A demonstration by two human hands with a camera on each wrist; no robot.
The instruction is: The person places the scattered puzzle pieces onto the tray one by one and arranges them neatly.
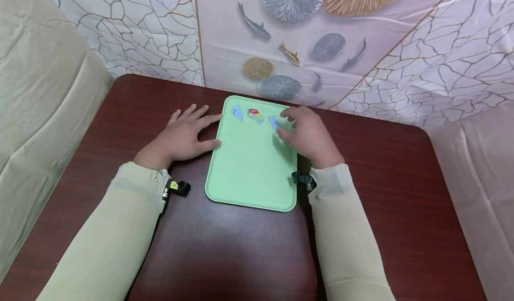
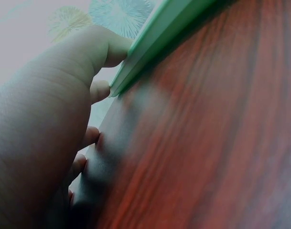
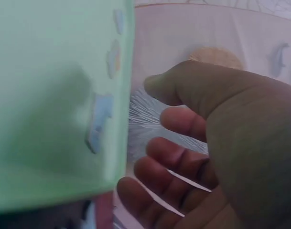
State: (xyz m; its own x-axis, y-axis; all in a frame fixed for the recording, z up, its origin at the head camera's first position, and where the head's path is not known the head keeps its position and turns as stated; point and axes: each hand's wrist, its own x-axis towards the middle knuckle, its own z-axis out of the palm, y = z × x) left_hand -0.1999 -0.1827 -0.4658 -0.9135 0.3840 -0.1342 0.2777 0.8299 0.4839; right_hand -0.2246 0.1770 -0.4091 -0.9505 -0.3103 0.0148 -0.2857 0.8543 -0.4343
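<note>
A light green tray (image 1: 250, 167) lies on the dark table, with a row of small flat cut-out pieces along its far end. At the left is a blue piece (image 1: 237, 113), in the middle a red, yellow and blue piece (image 1: 254, 115), and at the right another blue piece (image 1: 274, 123). My left hand (image 1: 182, 134) rests on the table, thumb and index fingertip touching the tray's left edge. Above the tray's far right corner hovers my right hand (image 1: 307, 134), fingers loosely bent; in the right wrist view they hold nothing and stand apart from the blue piece (image 3: 100, 121).
The dark red-brown wooden table (image 1: 385, 194) extends to both sides of the tray. Behind it hangs a patterned cloth (image 1: 225, 47) with fish and round motifs. Plain pale fabric (image 1: 36, 113) borders the left side. Each wrist carries a small dark camera strap (image 1: 176, 187).
</note>
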